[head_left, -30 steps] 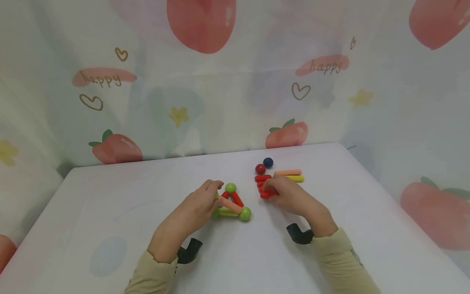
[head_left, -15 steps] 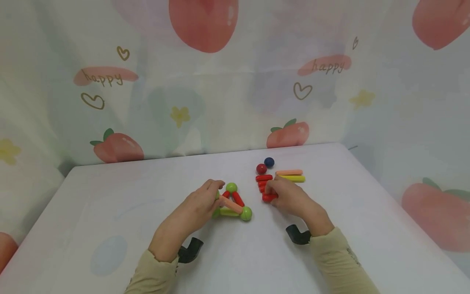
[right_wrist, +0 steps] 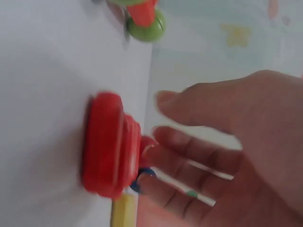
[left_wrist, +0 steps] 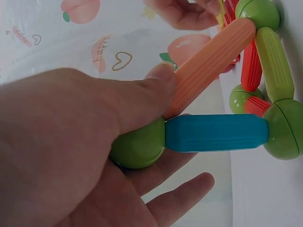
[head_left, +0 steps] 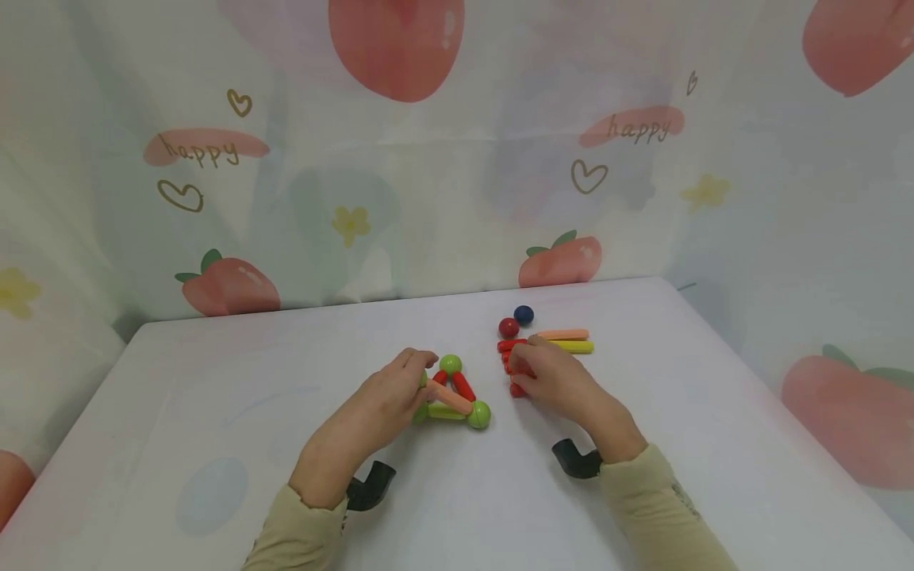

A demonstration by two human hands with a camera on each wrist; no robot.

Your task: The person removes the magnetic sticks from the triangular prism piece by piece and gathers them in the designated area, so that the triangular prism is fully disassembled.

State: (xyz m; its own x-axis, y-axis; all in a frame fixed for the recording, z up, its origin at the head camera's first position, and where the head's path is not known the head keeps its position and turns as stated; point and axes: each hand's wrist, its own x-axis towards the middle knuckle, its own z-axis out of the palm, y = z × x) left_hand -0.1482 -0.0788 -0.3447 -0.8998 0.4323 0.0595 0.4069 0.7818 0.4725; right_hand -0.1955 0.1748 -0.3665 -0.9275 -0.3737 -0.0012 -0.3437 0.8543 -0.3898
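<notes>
My left hand (head_left: 382,400) holds a magnetic-stick frame by its raised corner, thumb and fingers around a green ball (left_wrist: 137,146). From that ball run a peach stick (left_wrist: 208,61) and a blue stick (left_wrist: 215,132). Their far ends meet other green balls, which a yellow-green stick (left_wrist: 278,64) joins; red sticks (head_left: 463,387) reach the far ball (head_left: 451,365). My right hand (head_left: 564,377) is over the row of loose red sticks. In the right wrist view its fingers are spread with nothing between them, and the nearest red stick (right_wrist: 102,146) lies on the table below.
Behind the red sticks lie a red ball (head_left: 508,328) and a dark blue ball (head_left: 524,316). To their right are a loose peach stick (head_left: 564,335) and a yellow stick (head_left: 574,346). A printed cloth (head_left: 443,198) hangs along the table's back edge.
The nearest red stick has shifted a little toward me, away from the row. My right hand has since let go of it and lies over the row. The left hand stays put.
</notes>
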